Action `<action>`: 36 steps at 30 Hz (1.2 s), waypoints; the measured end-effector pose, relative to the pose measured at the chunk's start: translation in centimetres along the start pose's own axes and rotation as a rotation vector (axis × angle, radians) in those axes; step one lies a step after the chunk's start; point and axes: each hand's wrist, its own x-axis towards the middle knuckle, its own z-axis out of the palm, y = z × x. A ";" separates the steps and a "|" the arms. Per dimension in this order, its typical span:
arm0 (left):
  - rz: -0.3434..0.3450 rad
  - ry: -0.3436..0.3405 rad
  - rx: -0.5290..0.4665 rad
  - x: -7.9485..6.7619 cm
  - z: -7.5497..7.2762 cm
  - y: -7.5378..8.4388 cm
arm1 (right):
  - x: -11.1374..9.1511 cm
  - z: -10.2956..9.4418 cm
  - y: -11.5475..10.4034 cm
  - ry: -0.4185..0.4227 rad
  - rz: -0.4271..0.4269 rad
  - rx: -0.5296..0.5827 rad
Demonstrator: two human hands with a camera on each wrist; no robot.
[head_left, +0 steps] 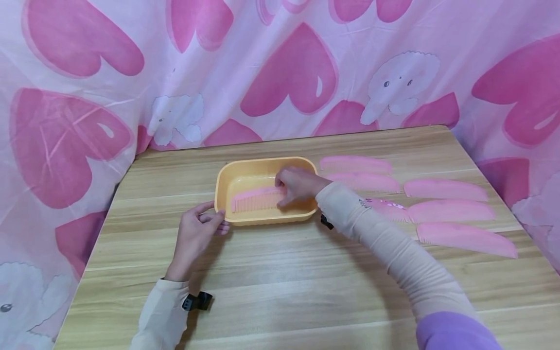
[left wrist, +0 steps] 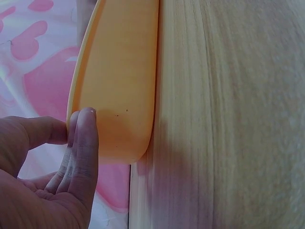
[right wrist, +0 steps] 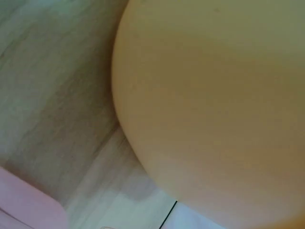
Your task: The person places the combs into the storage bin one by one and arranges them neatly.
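An orange-yellow plastic basin stands on the wooden table, with a pink comb inside it, teeth toward the front. My right hand reaches over the basin's right side and holds the comb's right end between thumb and fingers, covering that end. At the front left corner, my left hand pinches the basin's rim; the left wrist view shows the thumb on one side and the fingers along the outer wall. In the right wrist view the basin's outer wall fills most of the picture, and the right hand is hidden.
Several pink combs lie flat right of the basin, including a back comb and a front comb. One patterned comb is partly under the right sleeve. A pink heart-print curtain hangs behind the table.
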 end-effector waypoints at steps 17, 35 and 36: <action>0.004 -0.001 0.001 -0.2 0.1 0.1 | -2.0 -1.1 -0.2 0.010 -0.028 0.054; 0.012 -0.005 0.015 -0.4 0.1 0.1 | -11.5 -6.3 4.4 0.263 0.055 0.129; 0.014 -0.006 0.018 -0.4 0.1 0.1 | -12.1 -6.4 4.8 0.269 0.070 0.127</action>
